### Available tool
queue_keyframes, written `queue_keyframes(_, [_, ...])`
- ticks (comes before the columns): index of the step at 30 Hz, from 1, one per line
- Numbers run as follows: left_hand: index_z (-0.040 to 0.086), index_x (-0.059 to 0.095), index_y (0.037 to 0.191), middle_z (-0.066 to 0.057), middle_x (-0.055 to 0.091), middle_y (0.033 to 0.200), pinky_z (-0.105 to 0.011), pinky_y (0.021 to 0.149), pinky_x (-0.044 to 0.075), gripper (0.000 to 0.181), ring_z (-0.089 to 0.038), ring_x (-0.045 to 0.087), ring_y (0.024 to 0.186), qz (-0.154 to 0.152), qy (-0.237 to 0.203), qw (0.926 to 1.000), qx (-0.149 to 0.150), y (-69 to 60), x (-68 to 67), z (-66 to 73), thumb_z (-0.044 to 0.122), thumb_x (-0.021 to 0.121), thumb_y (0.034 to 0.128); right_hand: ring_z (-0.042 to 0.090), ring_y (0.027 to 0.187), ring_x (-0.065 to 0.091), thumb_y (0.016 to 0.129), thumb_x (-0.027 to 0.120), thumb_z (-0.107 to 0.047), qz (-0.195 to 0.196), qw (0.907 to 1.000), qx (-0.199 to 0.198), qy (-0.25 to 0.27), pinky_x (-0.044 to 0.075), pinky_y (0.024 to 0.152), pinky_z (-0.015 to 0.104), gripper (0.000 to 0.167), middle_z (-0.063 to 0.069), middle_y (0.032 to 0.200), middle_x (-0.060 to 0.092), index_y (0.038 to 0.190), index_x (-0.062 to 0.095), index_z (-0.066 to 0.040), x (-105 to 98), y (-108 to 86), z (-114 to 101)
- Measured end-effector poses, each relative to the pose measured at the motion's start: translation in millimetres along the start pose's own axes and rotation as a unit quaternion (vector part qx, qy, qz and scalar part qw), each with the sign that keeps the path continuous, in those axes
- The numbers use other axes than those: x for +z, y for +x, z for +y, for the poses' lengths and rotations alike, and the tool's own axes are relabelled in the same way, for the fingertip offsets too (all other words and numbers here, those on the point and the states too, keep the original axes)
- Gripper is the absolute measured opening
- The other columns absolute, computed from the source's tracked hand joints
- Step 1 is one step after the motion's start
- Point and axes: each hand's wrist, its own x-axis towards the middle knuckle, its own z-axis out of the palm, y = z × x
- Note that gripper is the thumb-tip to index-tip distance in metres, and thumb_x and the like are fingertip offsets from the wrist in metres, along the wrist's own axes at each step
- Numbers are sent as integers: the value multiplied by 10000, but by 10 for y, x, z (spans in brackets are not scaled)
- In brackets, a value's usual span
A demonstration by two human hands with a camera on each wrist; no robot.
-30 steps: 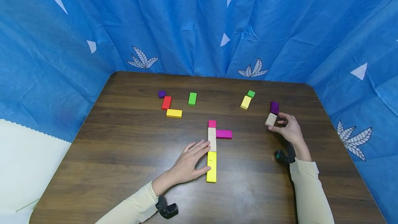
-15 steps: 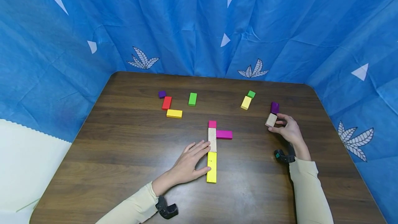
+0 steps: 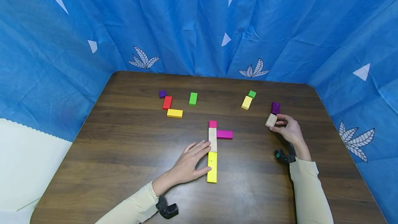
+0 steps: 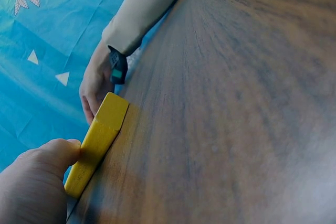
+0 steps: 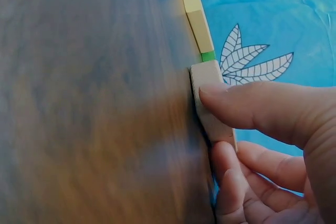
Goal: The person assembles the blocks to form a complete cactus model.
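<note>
My left hand [image 3: 188, 165] lies with fairly straight fingers beside a column of blocks. Its fingertips touch the pale wooden block [image 3: 212, 137], and the thumb touches the long yellow block [image 3: 212, 174]. A pink block [image 3: 212, 124] caps the column, and a magenta block [image 3: 224, 134] juts out to its right. Over on the right, my right hand [image 3: 290, 130] pinches another pale wooden block [image 5: 207, 74] between thumb and fingers. That block sits against the near end of a purple block [image 3: 275, 108]. In the left wrist view, the thumb meets the yellow block's side.
Farther back on the brown table [image 3: 140, 137] are a dark purple block [image 3: 162, 94], a red block [image 3: 167, 102], a yellow-orange block [image 3: 174, 113] and a green block [image 3: 193, 99]. A light yellow block [image 3: 247, 102] touches a small green one [image 3: 252, 94]. Blue curtain [image 3: 174, 20] surrounds the table.
</note>
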Motion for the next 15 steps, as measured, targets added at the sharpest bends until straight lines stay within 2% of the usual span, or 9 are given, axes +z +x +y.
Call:
queue_keyframes(7, [68, 526, 1403, -18, 456, 1516, -472, 1141, 313, 656, -222, 402, 1422, 42, 17, 10000, 46, 0, -7, -4, 442, 661, 881, 286, 981, 579, 824, 785, -185, 235, 9992, -335, 18, 449, 641, 119, 681, 233, 1179, 603, 1399, 468, -1, 80, -20, -106])
queue_keyframes(10, [67, 522, 1406, -17, 456, 1517, -474, 1141, 313, 658, -221, 402, 1422, 20, -20, 10000, 29, 2, -5, -5, 438, 663, 881, 265, 915, 582, 823, 784, -175, 121, 9984, -545, -23, 462, 653, 109, 661, 228, 1205, 573, 1381, 479, 5, 138, -23, -188])
queue_keyframes(15, [65, 515, 1412, -17, 449, 1522, -478, 1141, 311, 663, -220, 396, 1426, -7, -72, 10000, 1, 2, -10, -2, 436, 665, 883, 286, 905, 598, 811, 791, -147, -89, 9960, -890, -86, 461, 671, 111, 647, 232, 1219, 564, 1362, 496, 19, 259, -26, -349])
